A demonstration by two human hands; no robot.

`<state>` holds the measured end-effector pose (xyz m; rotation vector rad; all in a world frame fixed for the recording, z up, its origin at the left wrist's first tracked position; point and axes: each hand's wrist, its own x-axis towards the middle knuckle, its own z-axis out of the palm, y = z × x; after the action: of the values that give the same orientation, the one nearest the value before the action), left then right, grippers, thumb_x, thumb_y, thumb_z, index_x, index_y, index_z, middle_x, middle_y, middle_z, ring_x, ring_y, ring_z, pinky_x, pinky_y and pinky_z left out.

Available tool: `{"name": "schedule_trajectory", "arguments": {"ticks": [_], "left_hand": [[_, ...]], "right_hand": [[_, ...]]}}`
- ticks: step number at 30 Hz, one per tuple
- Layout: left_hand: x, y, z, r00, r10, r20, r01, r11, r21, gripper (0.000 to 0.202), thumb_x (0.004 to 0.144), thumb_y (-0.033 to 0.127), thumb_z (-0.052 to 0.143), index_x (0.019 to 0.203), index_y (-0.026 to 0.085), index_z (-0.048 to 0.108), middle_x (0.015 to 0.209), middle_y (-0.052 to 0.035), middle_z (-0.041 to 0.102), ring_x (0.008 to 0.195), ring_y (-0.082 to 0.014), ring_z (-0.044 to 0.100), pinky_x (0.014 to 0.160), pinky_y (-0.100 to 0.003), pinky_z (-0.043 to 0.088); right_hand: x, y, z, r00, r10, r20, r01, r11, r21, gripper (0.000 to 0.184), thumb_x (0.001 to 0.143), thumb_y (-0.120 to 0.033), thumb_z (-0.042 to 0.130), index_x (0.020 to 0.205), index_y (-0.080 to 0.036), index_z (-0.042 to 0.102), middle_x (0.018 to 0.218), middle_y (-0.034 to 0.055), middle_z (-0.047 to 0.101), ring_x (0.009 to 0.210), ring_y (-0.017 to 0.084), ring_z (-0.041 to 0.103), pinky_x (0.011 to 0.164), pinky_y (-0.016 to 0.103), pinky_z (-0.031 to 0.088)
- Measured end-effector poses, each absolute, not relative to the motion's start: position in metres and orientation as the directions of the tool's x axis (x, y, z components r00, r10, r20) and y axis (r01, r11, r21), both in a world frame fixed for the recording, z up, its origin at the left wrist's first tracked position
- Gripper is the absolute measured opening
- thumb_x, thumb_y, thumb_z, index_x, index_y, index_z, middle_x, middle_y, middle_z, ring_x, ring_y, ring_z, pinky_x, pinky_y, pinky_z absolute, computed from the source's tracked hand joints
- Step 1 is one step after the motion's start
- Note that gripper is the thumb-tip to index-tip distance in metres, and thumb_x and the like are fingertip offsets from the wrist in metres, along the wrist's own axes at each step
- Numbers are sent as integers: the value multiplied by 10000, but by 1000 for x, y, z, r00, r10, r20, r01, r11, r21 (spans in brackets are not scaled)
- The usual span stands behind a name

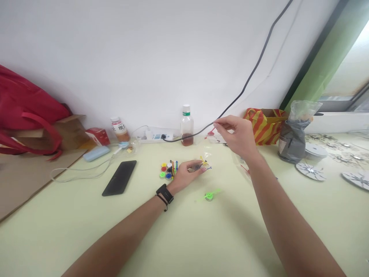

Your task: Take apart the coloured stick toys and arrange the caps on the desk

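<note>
My left hand (186,175), with a black watch at the wrist, is low over the table, thumb and fingers curled around a small plastic spinner with yellow and blue tips (205,165). The fingers partly cover it. Raised to the right, my right hand (238,134) pinches thumb and forefinger together at the end of a small red plastic arrow (211,132). A bright green spinner (209,196) lies on the table nearer to me, its arrow blurred. Left of my left hand are several round coloured bases (163,168) and a row of thin coloured arrows (174,168).
A black phone (119,178) lies at left, near a white cable (83,177). A bottle (187,127) and power strip (157,134) stand by the wall. A black cord (253,71) hangs behind my right hand. Striped bag (263,129) and round discs (310,171) are at right.
</note>
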<state>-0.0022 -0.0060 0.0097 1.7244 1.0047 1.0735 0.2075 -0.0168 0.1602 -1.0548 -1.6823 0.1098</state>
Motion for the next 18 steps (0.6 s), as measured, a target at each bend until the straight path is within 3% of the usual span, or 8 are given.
{"name": "schedule_trajectory", "arguments": {"ticks": [4, 8, 12, 18], "left_hand": [[-2, -4, 7, 291, 923, 252, 267, -332, 905, 440, 878, 573, 710, 1133, 227, 803, 1175, -84, 774, 852, -210, 680, 713, -309, 519], [-4, -4, 14, 285, 924, 254, 193, -314, 930, 484, 952, 577, 612, 1231, 208, 756, 1233, -96, 749, 1023, -237, 688, 820, -322, 535], [-5, -5, 39, 296, 887, 354, 133, -406, 904, 433, 974, 522, 610, 1280, 236, 719, 1336, -86, 705, 1212, -254, 645, 971, -344, 512], [-8, -1, 72, 198, 893, 405, 132, -433, 891, 323, 944, 476, 651, 984, 194, 804, 1091, -84, 794, 1047, -256, 704, 887, -351, 543]], "right_hand": [[208, -19, 161, -124, 700, 703, 607, 614, -504, 215, 945, -333, 600, 971, -212, 776, 935, 66, 770, 869, 226, 727, 829, 351, 591], [207, -19, 161, -191, 724, 662, 612, 616, -497, 202, 945, -302, 593, 964, -200, 766, 919, 62, 772, 836, 212, 717, 809, 337, 582], [206, -22, 163, -215, 757, 617, 596, 602, -531, 199, 939, -321, 608, 955, -197, 762, 944, 71, 777, 846, 222, 716, 802, 341, 584], [204, -30, 170, -239, 724, 647, 555, 648, -521, 200, 944, -330, 617, 940, -198, 767, 928, 65, 776, 845, 218, 711, 798, 334, 583]]}}
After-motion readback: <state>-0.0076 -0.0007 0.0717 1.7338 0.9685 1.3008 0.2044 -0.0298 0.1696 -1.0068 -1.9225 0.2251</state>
